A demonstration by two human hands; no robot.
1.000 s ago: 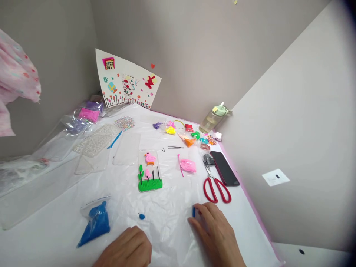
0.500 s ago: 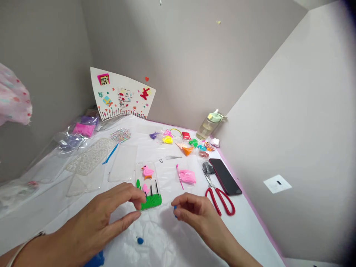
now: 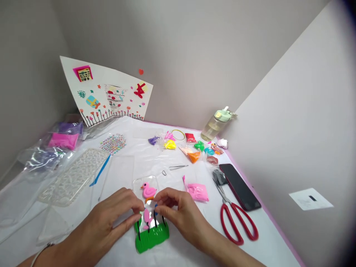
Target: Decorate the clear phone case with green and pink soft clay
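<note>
A clear phone case [image 3: 134, 185] lies on the white-covered table, decorated with a pink clay duck [image 3: 148, 191], a pink flower shape [image 3: 146, 216], dark stems and a green clay grass strip [image 3: 152, 237]. My left hand [image 3: 116, 211] is at the case's left edge, thumb and index finger curled around its side near the green leaf. Between the thumb and index finger of my right hand [image 3: 178, 211] is a small bit of blue clay [image 3: 156, 210], held over the stems just below the duck. The fingers hide part of it.
Right of the case lie a pink clay packet [image 3: 197, 191], red-handled scissors [image 3: 239, 222] and a phone [image 3: 239, 186]. Tweezers [image 3: 179, 167] and colourful clay packets sit behind, near a bottle [image 3: 215, 124]. A blue tool [image 3: 100, 170], clear cases and rhinestones [image 3: 113, 143] are leftward.
My right hand has brought the blue clay leftward over the case. My left hand's fingers have come closer together at its edge. The view has shifted; the loose blue ball no longer shows.
</note>
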